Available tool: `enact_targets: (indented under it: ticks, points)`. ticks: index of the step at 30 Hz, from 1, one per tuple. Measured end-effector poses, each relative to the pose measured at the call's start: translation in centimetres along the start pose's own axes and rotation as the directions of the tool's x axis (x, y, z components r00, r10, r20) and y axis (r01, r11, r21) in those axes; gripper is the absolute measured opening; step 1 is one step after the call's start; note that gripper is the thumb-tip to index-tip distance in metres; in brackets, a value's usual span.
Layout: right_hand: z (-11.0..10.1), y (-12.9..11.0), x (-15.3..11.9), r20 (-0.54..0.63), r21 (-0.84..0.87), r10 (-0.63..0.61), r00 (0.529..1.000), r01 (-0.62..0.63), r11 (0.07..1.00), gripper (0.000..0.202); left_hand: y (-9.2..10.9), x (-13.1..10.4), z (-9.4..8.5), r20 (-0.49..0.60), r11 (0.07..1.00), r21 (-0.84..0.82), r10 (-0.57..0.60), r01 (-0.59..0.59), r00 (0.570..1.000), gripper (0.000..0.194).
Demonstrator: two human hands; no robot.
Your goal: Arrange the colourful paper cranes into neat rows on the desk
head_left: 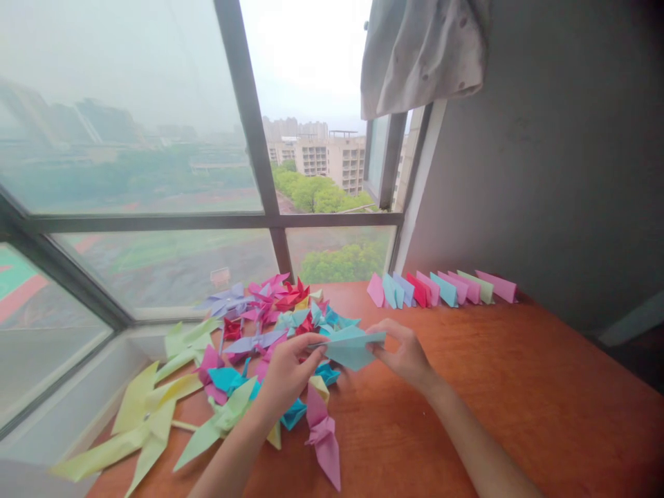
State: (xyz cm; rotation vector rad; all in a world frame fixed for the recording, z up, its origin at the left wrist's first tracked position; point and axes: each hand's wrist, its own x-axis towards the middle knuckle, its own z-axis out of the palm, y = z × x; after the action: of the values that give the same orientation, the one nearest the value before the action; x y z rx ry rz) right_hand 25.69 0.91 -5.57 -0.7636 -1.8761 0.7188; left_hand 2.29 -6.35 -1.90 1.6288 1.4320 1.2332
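A light blue piece of folded paper [351, 349] is held up above the table, stretched between my two hands. My left hand [293, 366] pinches its left end between thumb and fingers. At the right end, my right hand [405, 354] grips the paper the same way. Below and left of the paper lies a heap of folded paper pieces in several colours, among them a pink origami piece [324, 432] and a light green one [223, 417]. A large yellow paper pinwheel [148, 422] rests at the left edge of the heap.
A brown wooden table [519, 387] carries everything. Along its back right stands a row of folded papers [438, 289] in pink, blue, red and green. Behind are a framed window [332, 221], partly open, and a hanging grey curtain [422, 59]. A grey wall [544, 152] rises at right.
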Motion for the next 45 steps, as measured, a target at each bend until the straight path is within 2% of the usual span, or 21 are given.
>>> enact_targets:
  ticks: [5, 9, 15, 18, 22, 25, 29, 32, 37, 41, 45]
  points:
    - [0.1, 0.2, -0.1, 0.036, 0.009, 0.004, 0.999, -0.004, 1.0, 0.014, 0.2, -0.1, 0.0, -0.005, 0.999, 0.042, 0.035, -0.035, 0.999, 0.017]
    - [0.2, 0.5, -0.1, 0.045, -0.012, 0.012, 0.999, -0.011, 1.0, 0.013, 0.1, -0.2, 0.0, -0.004, 0.999, 0.036, 0.02, -0.02, 1.0, 0.018]
    - [0.2, 0.8, -0.4, -0.02, -0.035, 0.058, 0.998, -0.058, 0.998, 0.015, 0.2, -0.3, 0.1, 0.003, 0.996, 0.075, 0.056, -0.056, 0.998, 0.019]
    - [-0.1, 0.4, -0.2, -0.021, -0.106, -0.055, 0.998, 0.052, 0.993, 0.014, 0.0, -0.4, 0.2, -0.009, 0.963, 0.224, 0.153, -0.147, 0.988, 0.017]
    - [0.0, -0.8, -0.2, 0.06, -0.261, -0.246, 0.968, 0.253, 0.932, 0.015, -0.5, -0.7, 0.8, 0.023, 0.851, 0.434, 0.317, -0.295, 0.948, 0.018]
    - [0.9, -1.6, -0.5, 0.163, -0.306, -0.28, 0.946, 0.318, 0.898, 0.016, -0.4, -1.1, 1.5, 0.097, 0.785, 0.486, 0.389, -0.385, 0.916, 0.02]
    - [1.8, -1.8, -0.9, 0.244, -0.292, -0.276, 0.93, 0.342, 0.893, 0.018, -0.1, -1.4, 2.0, 0.173, 0.771, 0.453, 0.418, -0.449, 0.892, 0.024]
    - [1.5, -1.2, -0.8, 0.233, -0.329, -0.254, 0.939, 0.322, 0.888, 0.021, -0.1, -1.3, 1.8, 0.153, 0.786, 0.44, 0.411, -0.434, 0.899, 0.024]
    - [0.0, 0.2, -0.4, 0.179, -0.381, -0.204, 0.963, 0.259, 0.888, 0.021, -0.1, -0.8, 0.7, 0.055, 0.853, 0.381, 0.363, -0.356, 0.93, 0.021]
    - [-0.8, 0.8, -0.1, 0.129, -0.324, -0.162, 0.978, 0.196, 0.926, 0.022, 0.2, -0.3, 0.0, -0.015, 0.908, 0.308, 0.302, -0.283, 0.953, 0.019]
    - [-1.0, 1.0, 0.0, 0.088, -0.261, -0.137, 0.987, 0.156, 0.953, 0.023, 0.3, -0.2, -0.3, -0.041, 0.95, 0.233, 0.223, -0.208, 0.974, 0.018]
